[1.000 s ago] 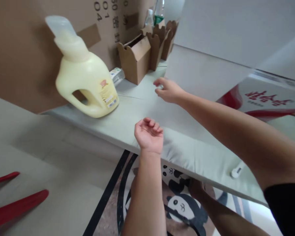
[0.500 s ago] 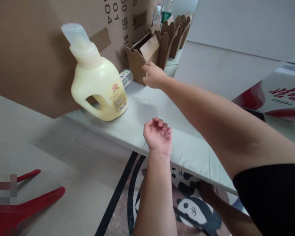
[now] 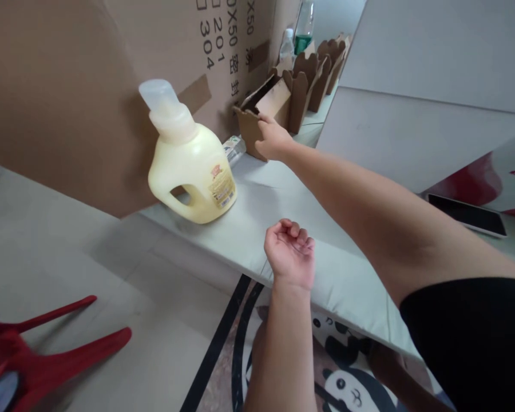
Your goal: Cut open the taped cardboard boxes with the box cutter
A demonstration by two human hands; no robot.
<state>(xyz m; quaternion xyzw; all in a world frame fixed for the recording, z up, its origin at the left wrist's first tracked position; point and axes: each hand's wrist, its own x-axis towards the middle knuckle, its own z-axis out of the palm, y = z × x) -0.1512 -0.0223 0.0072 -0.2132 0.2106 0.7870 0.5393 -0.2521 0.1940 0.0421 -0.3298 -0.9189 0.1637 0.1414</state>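
Observation:
My right hand (image 3: 272, 139) reaches far across the pale table (image 3: 339, 274) and closes on the front wall of an open brown paper box (image 3: 272, 100), thumb at its rim. My left hand (image 3: 290, 253) rests near the table's front edge in a loose fist, palm up, with nothing in it. A cream-yellow detergent jug (image 3: 191, 171) with a translucent cap stands to the left of the paper box, apart from both hands.
Several more brown paper boxes (image 3: 315, 77) line up behind the first, with plastic bottles (image 3: 302, 28) beyond. A large cardboard carton (image 3: 68, 103) walls the left. A phone (image 3: 467, 214) lies at right. White boards (image 3: 412, 131) stand behind. A red chair (image 3: 47, 355) sits on the floor.
My right hand has moved from the middle of the table forward and left to the paper box and taken hold of it. The left fist has stayed put.

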